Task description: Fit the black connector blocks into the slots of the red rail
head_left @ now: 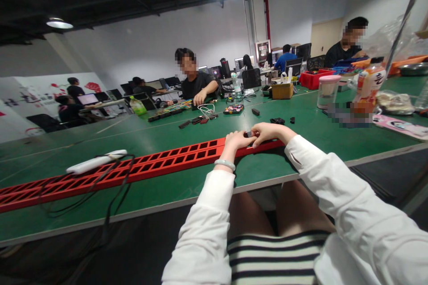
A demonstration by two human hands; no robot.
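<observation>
A long red slotted rack [174, 159] lies along the near side of the green table, with two rows of rectangular openings. My left hand [238, 140], with a pale bangle at the wrist, is bent over the right part of this rack. Beside it and touching it is my right hand [267, 132], its fingers and thumb closed. A small dark grey piece [248, 134] shows between the fingers of both hands, just over the slots. Its lower part is hidden by my fingers. Small black parts [277, 120] lie behind my right hand.
A white power strip [96, 162] with black cable lies across the rack at left. Jar [327, 93] and drink bottle [369, 84] stand at right. Across the table, a co-worker's hand [201, 96] is near coloured wires. The table's near edge [187, 198] runs before me.
</observation>
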